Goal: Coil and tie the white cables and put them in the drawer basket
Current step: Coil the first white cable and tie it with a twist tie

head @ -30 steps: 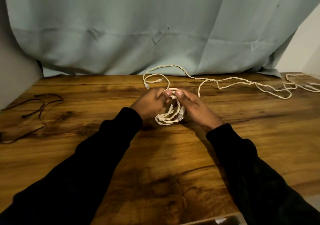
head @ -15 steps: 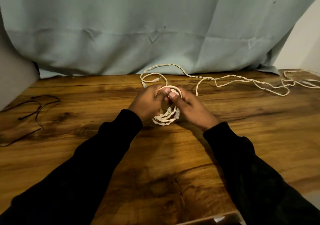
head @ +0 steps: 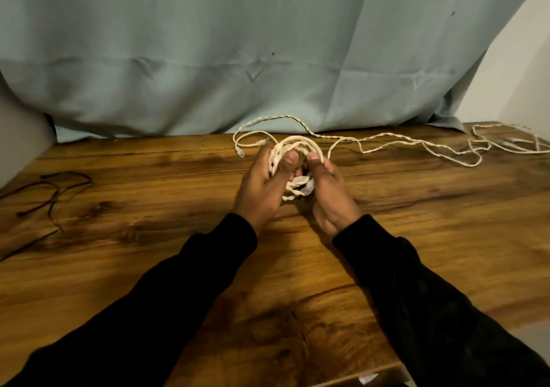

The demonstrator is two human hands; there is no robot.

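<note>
Pale teal curtain [head: 268,44] hangs behind a wooden desk [head: 148,252], white wall at far right; a thin dark cord [head: 53,190] lies off to the left, not part of the job. Largest task item is the loose white cable [head: 395,144], twisted, trailing from mid-desk to the right edge, where more white cable [head: 506,142] is bunched. Smaller: the coil [head: 293,148], a few loops held upright between both hands just above the desk, one plug end [head: 241,153] dangling left of it. Left hand [head: 262,187] grip is closed, thumb pinching the loops on the coil's left side; right hand [head: 330,193] grip is closed on the right and lower side, thumb on top of the loops. Cable looks light, limp but springy, loops likely to pop open if released; best held by pinching all the loops together at one spot. No drawer basket in view
</note>
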